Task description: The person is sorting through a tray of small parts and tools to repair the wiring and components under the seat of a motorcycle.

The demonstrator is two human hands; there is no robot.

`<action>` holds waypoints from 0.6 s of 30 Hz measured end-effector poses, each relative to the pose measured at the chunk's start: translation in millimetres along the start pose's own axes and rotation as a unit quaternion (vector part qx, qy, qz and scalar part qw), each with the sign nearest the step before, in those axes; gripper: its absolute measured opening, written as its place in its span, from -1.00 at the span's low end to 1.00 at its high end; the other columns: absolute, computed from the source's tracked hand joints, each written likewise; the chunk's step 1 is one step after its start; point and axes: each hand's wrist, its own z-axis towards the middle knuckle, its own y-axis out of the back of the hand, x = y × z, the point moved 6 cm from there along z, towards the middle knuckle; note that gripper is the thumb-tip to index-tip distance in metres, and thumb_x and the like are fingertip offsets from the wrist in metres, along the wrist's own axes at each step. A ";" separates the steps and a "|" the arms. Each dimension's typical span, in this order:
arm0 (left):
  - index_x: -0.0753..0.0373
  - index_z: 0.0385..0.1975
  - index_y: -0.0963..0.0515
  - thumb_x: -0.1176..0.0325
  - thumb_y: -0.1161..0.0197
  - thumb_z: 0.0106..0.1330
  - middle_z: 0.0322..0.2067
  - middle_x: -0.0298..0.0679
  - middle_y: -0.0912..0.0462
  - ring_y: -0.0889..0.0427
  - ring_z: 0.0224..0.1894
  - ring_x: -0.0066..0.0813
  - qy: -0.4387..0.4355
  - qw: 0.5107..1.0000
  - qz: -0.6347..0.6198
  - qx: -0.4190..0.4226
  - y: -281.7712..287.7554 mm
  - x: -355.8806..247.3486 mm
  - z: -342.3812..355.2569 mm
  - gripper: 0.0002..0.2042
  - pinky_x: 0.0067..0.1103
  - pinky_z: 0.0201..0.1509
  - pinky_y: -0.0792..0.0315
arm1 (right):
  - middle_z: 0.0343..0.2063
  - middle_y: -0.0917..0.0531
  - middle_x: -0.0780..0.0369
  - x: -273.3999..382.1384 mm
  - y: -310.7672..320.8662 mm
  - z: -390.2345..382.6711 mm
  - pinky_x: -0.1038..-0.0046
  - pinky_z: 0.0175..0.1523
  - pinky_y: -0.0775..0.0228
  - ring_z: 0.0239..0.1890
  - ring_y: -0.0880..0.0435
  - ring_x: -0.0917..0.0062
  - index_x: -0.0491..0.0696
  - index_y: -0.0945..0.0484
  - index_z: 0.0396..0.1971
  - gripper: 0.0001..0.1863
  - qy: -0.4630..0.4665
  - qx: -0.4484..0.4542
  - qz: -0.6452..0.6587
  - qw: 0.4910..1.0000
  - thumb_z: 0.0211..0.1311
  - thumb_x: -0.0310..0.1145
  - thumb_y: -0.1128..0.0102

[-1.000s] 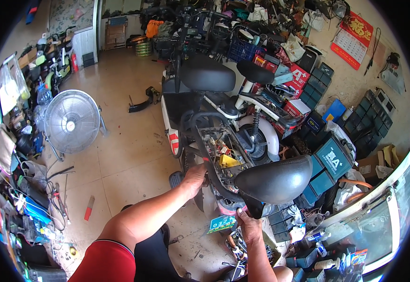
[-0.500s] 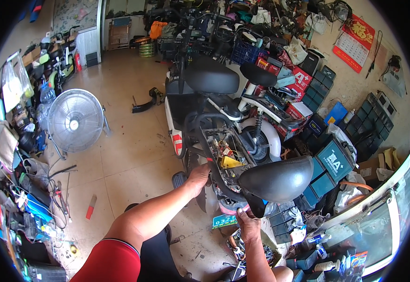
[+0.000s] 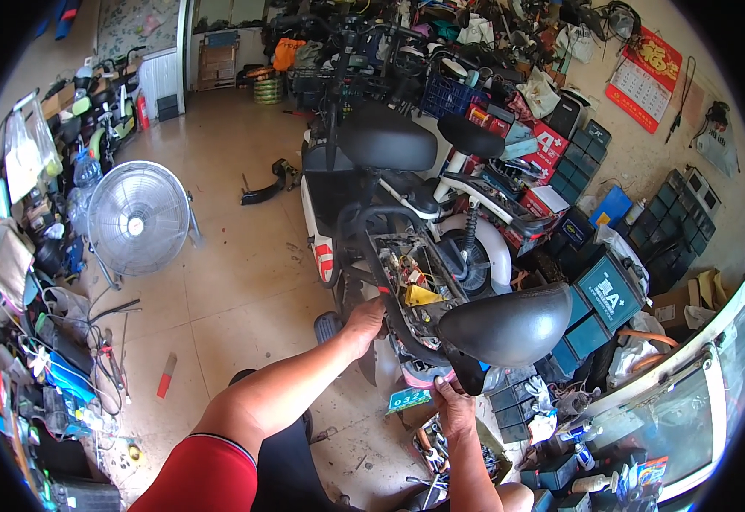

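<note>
An electric scooter (image 3: pixel 321 213) stands with its rear toward me, its under-seat compartment (image 3: pixel 415 282) open and showing wires and a yellow part. The raised black seat (image 3: pixel 505 320) hangs at its rear right. My left hand (image 3: pixel 364 320) is closed on the scooter's left rear side, by the black grab rail (image 3: pixel 371 247); its fingertips are partly hidden. My right hand (image 3: pixel 453 405) grips the tail, thumb up, where a black bracket meets the pinkish rear light (image 3: pixel 415 374), beside a teal number plate (image 3: pixel 402 399). Below it lies a box of tools (image 3: pixel 436 439).
A floor fan (image 3: pixel 137 218) stands at left, near piled parts (image 3: pixel 48 358). Tiled floor (image 3: pixel 219 299) lies between it and the scooter, with a loose black part (image 3: pixel 261 192). A white bicycle-like frame (image 3: pixel 475 192), batteries (image 3: pixel 598 299) and a glass-panelled door (image 3: pixel 675 410) are at right.
Over the last second the whole scene shifts slightly right in the picture. Both hands keep their grips at the same places on the scooter, and nothing else visibly moves.
</note>
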 end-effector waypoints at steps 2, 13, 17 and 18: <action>0.13 -0.17 -0.68 -0.34 -0.22 0.37 -0.44 -0.47 -0.66 -0.41 -0.52 -0.71 -0.004 1.000 -0.005 0.001 -2.8 0.2 -0.7 -0.43 -0.62 -0.48 -0.20 | -0.13 -0.70 0.28 -0.2 0.3 0.2 0.40 0.07 -0.61 -0.09 -0.69 0.50 -0.04 -0.64 0.02 -0.67 -0.011 -0.003 -0.004 1.000 0.28 -0.64 -0.34; 0.14 -0.35 -0.61 -0.41 -0.22 0.31 -0.53 -0.47 -0.58 -0.39 -0.59 -0.69 -0.006 1.000 0.003 0.000 -5.5 18.3 13.8 -0.39 -0.63 -0.54 -0.18 | 0.00 -0.60 0.33 8.8 17.7 15.3 0.30 0.18 -0.54 0.02 -0.60 0.49 0.04 -0.55 0.17 -0.46 0.008 -0.003 -0.032 0.999 0.19 -0.61 -0.44; 0.13 -0.35 -0.62 -0.37 -0.21 0.35 -0.55 -0.47 -0.58 -0.39 -0.61 -0.68 -0.022 1.000 0.013 0.002 -1.9 16.7 16.4 -0.42 -0.62 -0.54 -0.18 | 0.01 -0.58 0.33 8.0 10.7 13.5 0.33 0.15 -0.57 0.01 -0.60 0.49 0.06 -0.52 0.20 -0.44 0.019 0.006 -0.027 0.999 0.20 -0.62 -0.41; 0.13 -0.36 -0.62 -0.36 -0.21 0.36 -0.56 -0.47 -0.58 -0.39 -0.61 -0.68 -0.029 0.999 0.015 -0.001 -0.8 16.1 17.0 -0.43 -0.62 -0.55 -0.18 | 0.01 -0.58 0.33 4.9 11.8 15.0 0.34 0.13 -0.58 0.00 -0.60 0.50 0.06 -0.51 0.21 -0.43 0.010 0.006 -0.031 0.999 0.21 -0.63 -0.39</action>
